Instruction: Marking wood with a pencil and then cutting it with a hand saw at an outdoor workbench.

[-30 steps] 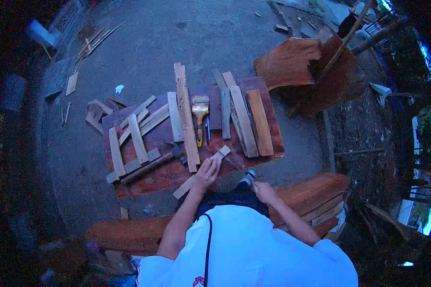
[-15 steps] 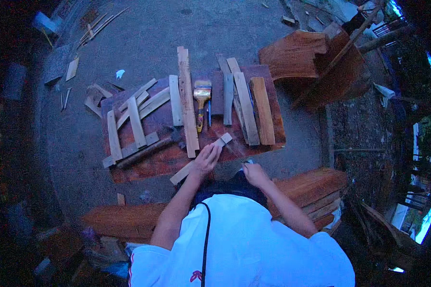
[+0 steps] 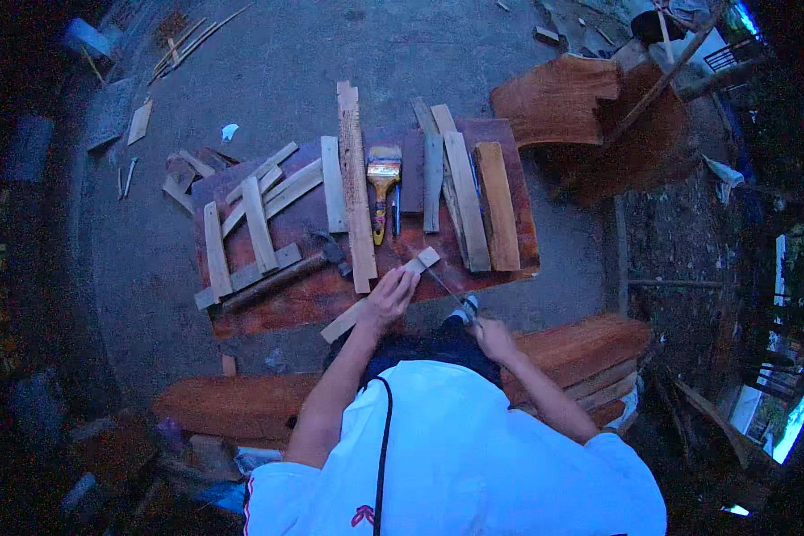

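My left hand (image 3: 391, 299) is closed over a short pale wood strip (image 3: 344, 323), pressing it down at the near edge of a reddish-brown wooden board (image 3: 286, 311). The strip lies aslant, its far end jutting past my fingers. In my right hand (image 3: 491, 338) is a saw with a thin narrow blade (image 3: 444, 284); the blade runs up to that far end of the strip. My fingers hide most of its handle. Just beyond my left hand lies a long rough wood strip (image 3: 357, 196), with a hammer (image 3: 333, 254) beside it.
On the board are a paintbrush (image 3: 384, 174), a blue pen-like stick (image 3: 397, 210) and several wood strips (image 3: 498, 205). A thick brown timber piece (image 3: 576, 348) stretches behind me. Large curved brown wood (image 3: 554, 103) stands far right, near another person (image 3: 688, 13).
My right hand has drawn back toward the lower right with the saw, whose blade was blurred before. My left hand still presses the strip in place.
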`<state>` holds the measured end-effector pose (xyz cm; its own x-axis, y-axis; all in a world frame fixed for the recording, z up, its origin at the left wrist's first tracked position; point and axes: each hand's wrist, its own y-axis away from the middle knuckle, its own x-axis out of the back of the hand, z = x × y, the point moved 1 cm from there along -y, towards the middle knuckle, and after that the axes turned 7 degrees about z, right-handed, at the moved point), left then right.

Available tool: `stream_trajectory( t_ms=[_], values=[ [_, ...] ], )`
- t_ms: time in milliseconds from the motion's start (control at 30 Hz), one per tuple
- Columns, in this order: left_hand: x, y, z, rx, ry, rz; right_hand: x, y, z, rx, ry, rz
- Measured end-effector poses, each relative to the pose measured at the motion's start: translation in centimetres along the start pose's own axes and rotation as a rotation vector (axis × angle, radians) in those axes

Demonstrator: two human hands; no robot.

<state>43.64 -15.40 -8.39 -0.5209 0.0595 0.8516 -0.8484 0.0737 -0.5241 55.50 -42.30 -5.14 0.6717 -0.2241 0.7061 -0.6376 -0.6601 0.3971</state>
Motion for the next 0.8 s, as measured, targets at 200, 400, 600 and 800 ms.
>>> stream_trajectory(
  t_ms=[200,400,600,800],
  values=[
    [0.6,-0.6,0.1,0.011,0.051,-0.056,-0.6,-4.5,-3.2,-0.060,0.026,-0.044],
    [0.3,0.0,-0.5,-0.066,-0.029,0.016,0.4,2.9,3.0,0.037,-0.079,0.065],
    [1.8,-2.0,-0.4,0.038,0.152,-0.088,3.6,3.1,1.7,-0.116,-0.170,0.316],
    [2.8,-7.3,0.3,0.345,0.254,-0.063,5.1,-1.0,-1.6,-0.243,-0.503,0.591]
  ],
)
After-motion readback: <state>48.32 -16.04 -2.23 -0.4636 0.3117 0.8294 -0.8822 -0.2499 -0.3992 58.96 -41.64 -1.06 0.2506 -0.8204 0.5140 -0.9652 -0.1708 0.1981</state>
